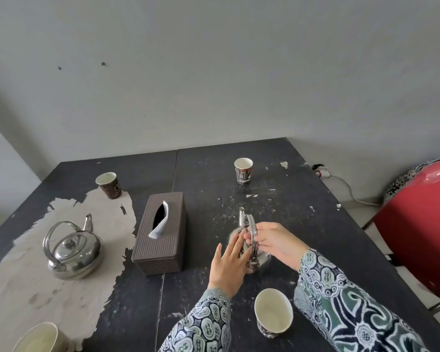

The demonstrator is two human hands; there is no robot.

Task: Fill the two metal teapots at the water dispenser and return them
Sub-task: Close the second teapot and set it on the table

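Both metal teapots stood on the dark tabletop (302,199), and no water dispenser showed anywhere in view, so the task looked barely begun: neither pot had been lifted clear, and whether either held water could not be told, since both lids were on. The near teapot (261,259) sat toward the right half of the tabletop, its spout pointing at the far edge. The right hand (274,241) curled its fingers over the raised bail handle, gripping it. The left hand (229,262) lay beside the pot with fingers straight and loosely spread, fingertips at the lid and handle, holding nothing. The second teapot (73,250) stood untouched near the left edge, on the worn pale patch.

Carrying, filling and bringing back both pots appeared still to be done.

Room was fair. A tissue box (160,232) stood just left of the held pot, and a paper cup (273,312) near the front edge sat between the sleeves, likely to be knocked on withdrawal. Another cup (243,171) stood well beyond the spout. A red chair (417,224) crowded the right edge.
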